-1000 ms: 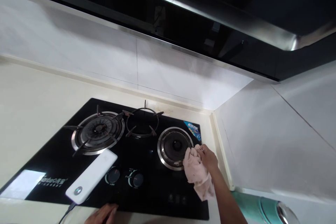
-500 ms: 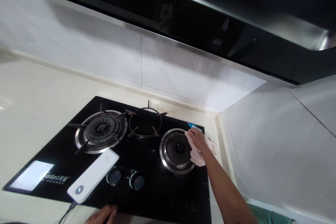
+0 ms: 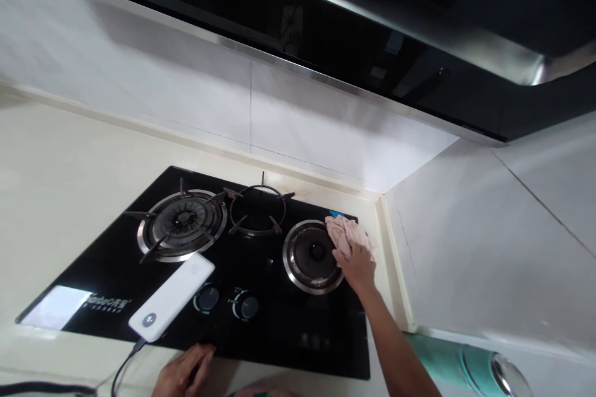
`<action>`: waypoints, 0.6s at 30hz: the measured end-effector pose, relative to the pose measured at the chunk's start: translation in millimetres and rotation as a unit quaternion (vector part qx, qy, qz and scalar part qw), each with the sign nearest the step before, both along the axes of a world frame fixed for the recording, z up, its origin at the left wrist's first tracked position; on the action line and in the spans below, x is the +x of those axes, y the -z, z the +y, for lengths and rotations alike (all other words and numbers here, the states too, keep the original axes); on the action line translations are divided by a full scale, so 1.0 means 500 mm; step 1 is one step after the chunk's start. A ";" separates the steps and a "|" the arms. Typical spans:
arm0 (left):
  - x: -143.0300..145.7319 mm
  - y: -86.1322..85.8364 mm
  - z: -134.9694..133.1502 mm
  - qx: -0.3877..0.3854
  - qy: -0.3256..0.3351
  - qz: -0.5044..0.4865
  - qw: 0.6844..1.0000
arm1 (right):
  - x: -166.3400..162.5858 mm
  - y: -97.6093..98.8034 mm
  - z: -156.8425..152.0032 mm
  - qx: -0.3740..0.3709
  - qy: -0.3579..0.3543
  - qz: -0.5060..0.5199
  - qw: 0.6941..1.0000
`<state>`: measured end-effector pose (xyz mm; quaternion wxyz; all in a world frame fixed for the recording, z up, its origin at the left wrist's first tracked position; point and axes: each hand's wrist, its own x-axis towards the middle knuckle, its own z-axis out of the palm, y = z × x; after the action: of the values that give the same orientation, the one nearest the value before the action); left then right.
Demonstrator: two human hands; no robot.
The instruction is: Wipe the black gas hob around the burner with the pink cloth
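- At the hob's back right corner, we find the pink cloth [image 3: 347,232], bunched, covering most of a blue sticker [image 3: 336,214].
- Our right hand [image 3: 358,267] grips it from the front, fingers closed into the folds; most of the cloth lies beyond the fingertips, towards that corner.
- Long axis of the bundle, as far as the crumpling lets us judge: slantwise, from back left to front right. Its right end overlaps the right edge of the hob [image 3: 298,329] in our view; whether it presses on the worktop [image 3: 69,155] there, we cannot tell.
- Just left of the cloth: the right burner [image 3: 302,263], its ring partly overlapped by cloth and fingers.
- Our left hand [image 3: 184,372] rests at the hob's front edge, left of its middle, fingers half curled. Nothing seen in it; underside hidden, so we cannot say whether it holds anything.
- Right hand is plainly the nearer, already on the cloth. From the left, the cloth lies well off, back and to the right, with two knobs [image 3: 248,306] and the right burner between.
- Near the left hand: a white device [image 3: 172,298], corded, aslant over the front edge.
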<state>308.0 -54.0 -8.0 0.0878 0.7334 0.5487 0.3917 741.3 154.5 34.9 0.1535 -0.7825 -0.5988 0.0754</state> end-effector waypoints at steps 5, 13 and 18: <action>0.001 -0.008 0.004 -0.006 0.016 0.001 1.000 | -0.007 0.022 0.041 -0.009 0.013 -0.020 1.000; -0.002 -0.008 0.002 -0.025 0.025 0.007 0.999 | -0.008 0.005 -0.006 -0.061 -0.096 -0.069 0.991; -0.004 0.004 0.001 -0.002 0.029 0.011 0.999 | -0.077 0.013 -0.133 -0.137 -0.043 -0.059 0.988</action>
<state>305.8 -53.4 -10.0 0.0949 0.7534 0.5287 0.3793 702.8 87.8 28.4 0.0058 -0.7729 -0.6237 0.1167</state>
